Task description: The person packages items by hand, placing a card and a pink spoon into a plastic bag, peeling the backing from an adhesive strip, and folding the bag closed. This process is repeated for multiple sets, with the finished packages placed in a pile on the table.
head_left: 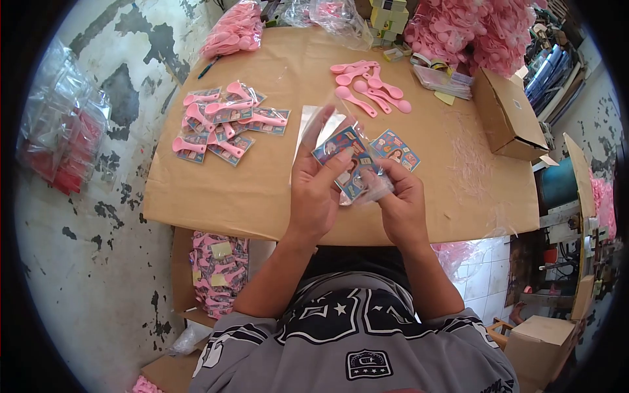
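Note:
My left hand point(311, 193) holds a blue printed card point(352, 139) against a clear plastic bag, thumb across the card's face. The fingers of my right hand point(403, 200) pinch the lower right part of the clear plastic bag point(378, 190). Another printed card point(396, 147) lies on the table just beyond my right hand. Under my left hand is a white and silvery sheet or stack of bags point(313, 121), partly hidden. Loose pink spoons point(359, 100) lie ahead of both hands. To the left, several pink spoons with cards in clear packets point(226, 121) form a loose pile.
Brown paper covers the table point(262, 196). A bag of pink spoons point(234, 29) stands at the back left, larger bags of pink spoons point(458, 29) at the back right. A cardboard box point(508, 118) sits on the right edge. Below the left edge is a box of packets point(221, 275).

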A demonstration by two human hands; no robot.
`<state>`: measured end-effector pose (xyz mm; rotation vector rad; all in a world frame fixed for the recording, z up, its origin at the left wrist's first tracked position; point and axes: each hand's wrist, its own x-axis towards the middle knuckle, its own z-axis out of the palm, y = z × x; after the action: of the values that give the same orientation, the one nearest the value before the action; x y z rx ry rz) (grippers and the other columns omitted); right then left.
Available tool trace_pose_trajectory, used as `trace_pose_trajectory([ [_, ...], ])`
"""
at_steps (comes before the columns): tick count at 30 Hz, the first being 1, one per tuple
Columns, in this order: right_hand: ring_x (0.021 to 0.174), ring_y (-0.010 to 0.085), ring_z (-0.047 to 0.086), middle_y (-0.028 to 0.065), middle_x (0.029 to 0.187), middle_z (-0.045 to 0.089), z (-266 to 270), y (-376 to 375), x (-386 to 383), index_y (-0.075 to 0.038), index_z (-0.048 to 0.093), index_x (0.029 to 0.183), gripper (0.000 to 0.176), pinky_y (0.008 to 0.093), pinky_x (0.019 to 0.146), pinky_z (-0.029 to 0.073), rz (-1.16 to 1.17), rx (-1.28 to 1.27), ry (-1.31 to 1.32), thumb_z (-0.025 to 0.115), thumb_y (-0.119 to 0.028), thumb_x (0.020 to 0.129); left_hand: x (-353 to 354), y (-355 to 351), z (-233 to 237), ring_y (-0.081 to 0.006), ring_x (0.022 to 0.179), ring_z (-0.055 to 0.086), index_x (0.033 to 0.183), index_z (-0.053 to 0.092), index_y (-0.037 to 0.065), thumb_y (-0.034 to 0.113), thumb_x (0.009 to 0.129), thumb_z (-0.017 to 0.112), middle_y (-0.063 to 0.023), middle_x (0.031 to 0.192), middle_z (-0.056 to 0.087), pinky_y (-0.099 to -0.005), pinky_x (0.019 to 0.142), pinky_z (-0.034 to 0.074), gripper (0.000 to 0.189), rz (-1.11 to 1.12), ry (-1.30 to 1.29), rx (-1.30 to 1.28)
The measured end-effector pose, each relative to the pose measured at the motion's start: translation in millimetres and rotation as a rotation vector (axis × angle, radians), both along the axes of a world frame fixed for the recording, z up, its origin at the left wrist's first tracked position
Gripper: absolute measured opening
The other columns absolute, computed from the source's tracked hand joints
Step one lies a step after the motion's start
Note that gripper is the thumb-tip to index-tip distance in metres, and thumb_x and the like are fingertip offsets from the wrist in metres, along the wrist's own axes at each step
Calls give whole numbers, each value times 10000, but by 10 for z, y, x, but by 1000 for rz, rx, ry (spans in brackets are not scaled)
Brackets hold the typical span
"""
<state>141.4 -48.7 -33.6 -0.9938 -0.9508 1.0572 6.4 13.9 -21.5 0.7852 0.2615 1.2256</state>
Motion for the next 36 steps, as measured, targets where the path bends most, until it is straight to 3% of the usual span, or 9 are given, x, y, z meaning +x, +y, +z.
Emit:
trace_pose_trajectory([
  [3,702,75,656,42,857,715,59,-40,-41,16,681,1066,153,236,626,530,16,-69,-2,711,-127,1020,-13,41,82,-389,1430,512,1658,258,180,18,1041,494,-300,1522,490,-533,1162,485,681,-36,-141,4],
  [6,611,76,622,33,783,683,-7,-50,-108,-10,645,987,126,223,559,501,-7,-84,10,713,-114,1010,-19,55,76,-369,1359,578,1649,273,173,41,1051,492,-283,1456,546,-520,1144,509,651,-86,-209,-29],
  [15,688,38,593,13,853,655,70,7,-398,-36,619,1004,121,200,543,455,-35,4,-5,686,-134,1024,-187,156,-77,-223,1134,682,1592,350,92,92,1075,512,-140,1242,665,-479,1069,567,541,-125,-284,-83],
  [24,684,24,542,-11,829,622,-3,181,-564,-56,572,934,217,210,545,427,-72,-146,-3,735,-177,1011,-288,274,-117,-183,1051,673,1517,425,53,120,1087,531,-82,1111,666,-461,1044,568,448,-108,-216,-185],
  [30,761,47,560,-7,863,603,-92,340,-566,-55,544,902,248,226,578,450,-151,-87,-91,778,-110,961,-264,353,-45,-171,976,673,1451,470,27,144,1092,554,-82,1078,644,-418,970,601,387,-63,-160,-236],
  [33,782,95,603,38,916,620,3,341,-540,-29,591,936,209,237,589,472,-369,13,-311,796,-37,899,-222,389,-3,-155,933,657,1419,500,35,197,1098,576,-58,1030,638,-406,941,600,368,-40,-133,-274],
  [36,795,167,636,90,976,638,40,305,-330,-27,663,990,190,257,588,488,-353,283,-751,790,10,855,-195,505,-34,-143,904,644,1388,528,46,250,1097,598,-41,992,636,-382,886,591,362,28,-110,-317],
])
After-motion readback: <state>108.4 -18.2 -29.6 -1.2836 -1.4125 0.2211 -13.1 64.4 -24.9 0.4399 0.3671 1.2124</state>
